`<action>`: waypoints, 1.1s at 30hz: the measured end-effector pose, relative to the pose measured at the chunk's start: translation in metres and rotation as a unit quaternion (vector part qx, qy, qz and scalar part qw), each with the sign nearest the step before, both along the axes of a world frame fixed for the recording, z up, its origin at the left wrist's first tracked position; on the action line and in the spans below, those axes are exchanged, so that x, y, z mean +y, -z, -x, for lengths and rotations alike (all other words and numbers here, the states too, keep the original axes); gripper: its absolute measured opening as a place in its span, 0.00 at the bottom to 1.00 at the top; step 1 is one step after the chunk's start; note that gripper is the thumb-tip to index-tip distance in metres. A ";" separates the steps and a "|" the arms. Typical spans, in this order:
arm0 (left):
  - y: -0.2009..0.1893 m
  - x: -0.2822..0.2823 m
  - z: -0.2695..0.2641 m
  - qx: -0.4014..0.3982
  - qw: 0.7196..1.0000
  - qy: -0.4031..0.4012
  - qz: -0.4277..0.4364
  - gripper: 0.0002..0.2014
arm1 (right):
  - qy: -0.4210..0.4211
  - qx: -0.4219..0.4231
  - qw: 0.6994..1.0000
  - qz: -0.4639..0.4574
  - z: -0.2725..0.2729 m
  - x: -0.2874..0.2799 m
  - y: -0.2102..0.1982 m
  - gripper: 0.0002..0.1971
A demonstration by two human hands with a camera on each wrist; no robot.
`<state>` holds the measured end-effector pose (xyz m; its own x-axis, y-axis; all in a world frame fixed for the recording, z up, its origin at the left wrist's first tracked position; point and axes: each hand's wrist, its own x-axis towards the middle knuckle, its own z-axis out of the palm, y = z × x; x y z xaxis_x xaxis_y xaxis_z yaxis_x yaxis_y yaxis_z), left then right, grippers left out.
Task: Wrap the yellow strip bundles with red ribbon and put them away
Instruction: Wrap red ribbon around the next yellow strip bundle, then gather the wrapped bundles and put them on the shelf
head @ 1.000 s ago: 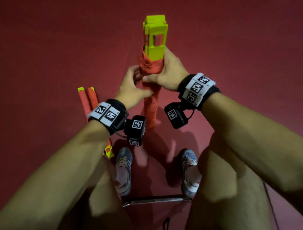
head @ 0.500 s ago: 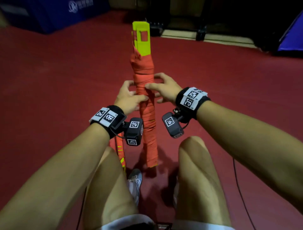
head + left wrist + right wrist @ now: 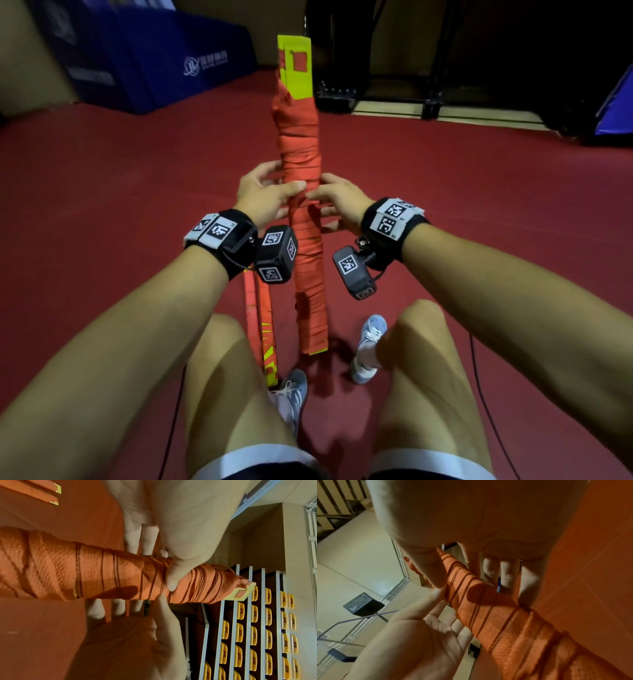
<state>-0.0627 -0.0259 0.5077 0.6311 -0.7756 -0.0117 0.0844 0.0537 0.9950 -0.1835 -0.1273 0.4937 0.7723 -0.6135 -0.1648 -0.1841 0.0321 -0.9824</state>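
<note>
Floor [image 3: 102, 205]: dark red and wide, it fills the middle and lower frame of the head view. I sit over it with my knees at the bottom.

Blue padded block [image 3: 154, 61]: upper left of the frame, well apart from the work.

Bundle [image 3: 301, 150]: it stands nearly upright in the centre of the frame. Its long axis runs from between my shoes up to top centre, and the lower end appears to rest on the floor.

Red ribbon [image 3: 310, 274]: it covers almost the whole length in overlapping turns, so I judge the wrapping about done.

Wrapped pair [image 3: 262, 308]: two thin bundles lie on the floor, just to the lower left of the standing one and partly behind my left wrist.

Left hand [image 3: 263, 195]: at mid-length on the bundle's left side, thumb across the front and fingers behind, pinching it.

Right hand [image 3: 337, 202]: level with the other on the right side, thumb on the front and fingers behind, also pinching. The two thumb tips nearly meet.

Yellow end [image 3: 296, 72]: bare strip with a square window, sticking out above the ribbon at top centre.

Coming move: both hands are equally near the bundle, but the wrapped pair lies on my left hand's side. I judge the bundle must tip down and leftward to lie alongside them.
</note>
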 end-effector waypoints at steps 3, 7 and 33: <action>-0.005 0.007 0.002 0.015 1.000 -0.017 0.008 0.19 | -0.012 0.008 0.999 0.047 -0.004 0.008 0.001 0.28; -0.009 0.015 0.002 0.030 0.997 -0.065 0.018 0.21 | -0.019 -0.007 0.997 0.081 -0.009 0.016 0.001 0.34; 0.101 0.044 -0.127 0.058 0.981 -0.137 -0.122 0.07 | -0.030 0.097 0.994 0.037 -0.164 0.037 0.092 0.27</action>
